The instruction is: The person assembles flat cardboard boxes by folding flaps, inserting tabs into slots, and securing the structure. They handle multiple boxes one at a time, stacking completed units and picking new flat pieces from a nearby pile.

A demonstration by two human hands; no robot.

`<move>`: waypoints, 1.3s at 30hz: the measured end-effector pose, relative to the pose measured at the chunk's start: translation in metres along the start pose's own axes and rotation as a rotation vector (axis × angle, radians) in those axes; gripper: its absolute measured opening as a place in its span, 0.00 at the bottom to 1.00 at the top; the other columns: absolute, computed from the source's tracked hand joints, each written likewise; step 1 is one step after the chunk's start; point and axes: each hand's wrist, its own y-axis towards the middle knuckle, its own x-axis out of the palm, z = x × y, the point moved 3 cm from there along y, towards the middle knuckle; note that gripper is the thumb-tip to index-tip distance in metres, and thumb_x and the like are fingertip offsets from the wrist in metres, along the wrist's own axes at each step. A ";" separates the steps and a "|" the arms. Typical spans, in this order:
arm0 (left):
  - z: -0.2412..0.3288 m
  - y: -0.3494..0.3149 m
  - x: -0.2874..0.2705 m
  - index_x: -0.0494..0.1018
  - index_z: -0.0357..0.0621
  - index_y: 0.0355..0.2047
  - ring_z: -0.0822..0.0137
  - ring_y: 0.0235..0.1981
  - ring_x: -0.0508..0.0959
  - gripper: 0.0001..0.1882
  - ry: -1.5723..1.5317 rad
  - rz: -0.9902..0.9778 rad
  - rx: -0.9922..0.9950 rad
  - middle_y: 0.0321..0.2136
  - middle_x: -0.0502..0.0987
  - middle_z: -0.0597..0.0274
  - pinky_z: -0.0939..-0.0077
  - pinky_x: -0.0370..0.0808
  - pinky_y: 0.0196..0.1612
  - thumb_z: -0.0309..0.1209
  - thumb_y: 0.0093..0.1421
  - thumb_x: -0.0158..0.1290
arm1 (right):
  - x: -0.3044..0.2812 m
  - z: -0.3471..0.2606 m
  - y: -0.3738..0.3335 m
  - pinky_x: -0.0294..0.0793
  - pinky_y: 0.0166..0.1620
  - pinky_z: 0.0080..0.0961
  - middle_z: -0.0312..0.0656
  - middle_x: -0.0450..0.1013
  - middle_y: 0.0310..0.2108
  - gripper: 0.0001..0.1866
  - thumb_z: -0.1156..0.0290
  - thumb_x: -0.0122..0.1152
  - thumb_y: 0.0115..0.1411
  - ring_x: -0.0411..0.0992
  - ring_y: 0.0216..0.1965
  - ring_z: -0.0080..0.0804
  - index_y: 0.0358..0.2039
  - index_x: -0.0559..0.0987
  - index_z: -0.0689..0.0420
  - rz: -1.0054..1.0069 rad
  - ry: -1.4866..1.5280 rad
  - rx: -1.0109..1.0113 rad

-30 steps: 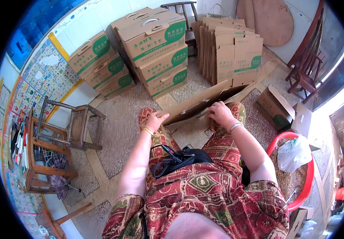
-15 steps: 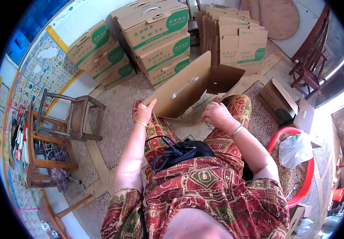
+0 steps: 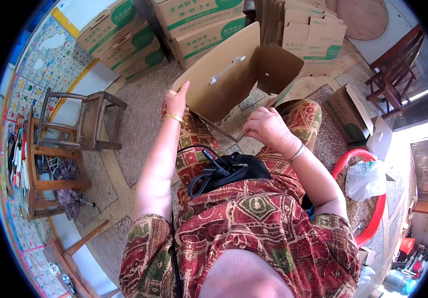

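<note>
Over my lap I have an unfolded cardboard box [image 3: 201, 87], brown inside, with a white plastic handle strip [image 3: 228, 69] on its large upright panel. My left hand [image 3: 176, 102] is closed on the left edge of that panel, thumb up along the inner face. On the near right side, my right hand [image 3: 266, 125] pinches the edge of another panel, its fingers curled together. The box's walls stand apart around a hollow middle, and its far right side panel [image 3: 278, 69] is in shade. What lies under my right fingertips is partly hidden.
Printed cartons [image 3: 206, 42] are stacked ahead, with more cartons [image 3: 122, 37] at far left. Flattened cardboard [image 3: 310, 42] leans at the back. A wooden chair [image 3: 92, 121] stands left; an open carton [image 3: 345, 111] and a red-rimmed tub [image 3: 372, 226] with a white bag are right.
The box's large panel stands higher in the picture, and more of its inside shows. My left hand has slid up a little with it. The whole view has shifted slightly.
</note>
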 end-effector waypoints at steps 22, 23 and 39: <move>-0.030 0.042 0.000 0.75 0.33 0.37 0.69 0.34 0.78 0.17 0.024 0.055 0.134 0.33 0.79 0.58 0.75 0.73 0.41 0.35 0.54 0.61 | 0.055 -0.023 0.026 0.73 0.41 0.31 0.37 0.73 0.28 0.09 0.60 0.59 0.53 0.71 0.37 0.37 0.27 0.80 0.51 0.036 0.208 0.070; -0.032 0.043 -0.002 0.75 0.32 0.37 0.68 0.35 0.78 0.17 0.049 0.050 0.126 0.34 0.79 0.57 0.75 0.74 0.41 0.35 0.54 0.61 | 0.058 -0.022 0.029 0.73 0.42 0.31 0.37 0.73 0.28 0.10 0.59 0.59 0.54 0.71 0.38 0.37 0.28 0.80 0.51 0.018 0.192 0.087; 0.083 -0.097 0.058 0.66 0.33 0.54 0.61 0.51 0.73 0.25 0.183 -0.860 0.116 0.47 0.74 0.48 0.71 0.67 0.56 0.35 0.61 0.53 | 0.074 -0.013 0.043 0.71 0.49 0.35 0.44 0.74 0.37 0.16 0.57 0.58 0.55 0.70 0.45 0.42 0.37 0.79 0.56 -0.059 0.186 0.172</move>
